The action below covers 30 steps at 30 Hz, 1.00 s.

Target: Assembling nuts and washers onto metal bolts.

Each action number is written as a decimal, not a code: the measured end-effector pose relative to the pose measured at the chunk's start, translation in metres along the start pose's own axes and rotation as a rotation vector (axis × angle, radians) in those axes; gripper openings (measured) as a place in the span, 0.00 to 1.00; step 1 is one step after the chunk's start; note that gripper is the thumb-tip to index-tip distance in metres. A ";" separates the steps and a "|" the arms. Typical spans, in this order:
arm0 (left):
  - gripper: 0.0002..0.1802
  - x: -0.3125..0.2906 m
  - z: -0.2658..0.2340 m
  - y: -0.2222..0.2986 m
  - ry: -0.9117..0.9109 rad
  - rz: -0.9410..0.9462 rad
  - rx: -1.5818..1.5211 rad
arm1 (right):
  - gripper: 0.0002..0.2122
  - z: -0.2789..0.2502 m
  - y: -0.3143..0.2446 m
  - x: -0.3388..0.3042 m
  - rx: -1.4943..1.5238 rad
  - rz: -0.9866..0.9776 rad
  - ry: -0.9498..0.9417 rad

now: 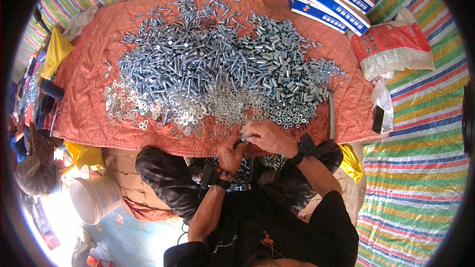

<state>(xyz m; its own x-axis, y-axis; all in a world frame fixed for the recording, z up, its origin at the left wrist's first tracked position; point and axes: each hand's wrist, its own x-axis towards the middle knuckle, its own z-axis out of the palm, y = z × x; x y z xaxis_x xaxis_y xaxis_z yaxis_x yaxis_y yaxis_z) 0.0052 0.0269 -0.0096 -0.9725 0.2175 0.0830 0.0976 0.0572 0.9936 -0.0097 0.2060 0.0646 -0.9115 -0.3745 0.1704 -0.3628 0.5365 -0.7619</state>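
Head view, hands (pixel 250 144) pinching small bolt (pixel 243 139), wrists bent

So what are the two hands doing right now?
Left hand: closed on a small metal piece.
Right hand: closed on the same piece, beside the washers.

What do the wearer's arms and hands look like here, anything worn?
Both forearms are bare, and so are both hands: no gloves. The left hand has a dark band at the wrist; the right hand has a black strap or watch at its wrist. Short black sleeves cover the upper arms.
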 end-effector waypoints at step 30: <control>0.03 -0.005 0.007 -0.015 0.077 -0.047 -0.034 | 0.28 0.028 -0.053 -0.045 0.618 0.487 0.209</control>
<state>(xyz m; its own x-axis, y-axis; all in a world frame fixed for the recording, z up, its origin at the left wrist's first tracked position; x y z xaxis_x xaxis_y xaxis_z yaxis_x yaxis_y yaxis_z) 0.0099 0.0314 -0.0258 -0.9894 0.1396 0.0404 0.0454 0.0323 0.9984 0.0559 0.1734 0.0797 -0.9789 -0.0249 -0.2029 0.2010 0.0653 -0.9774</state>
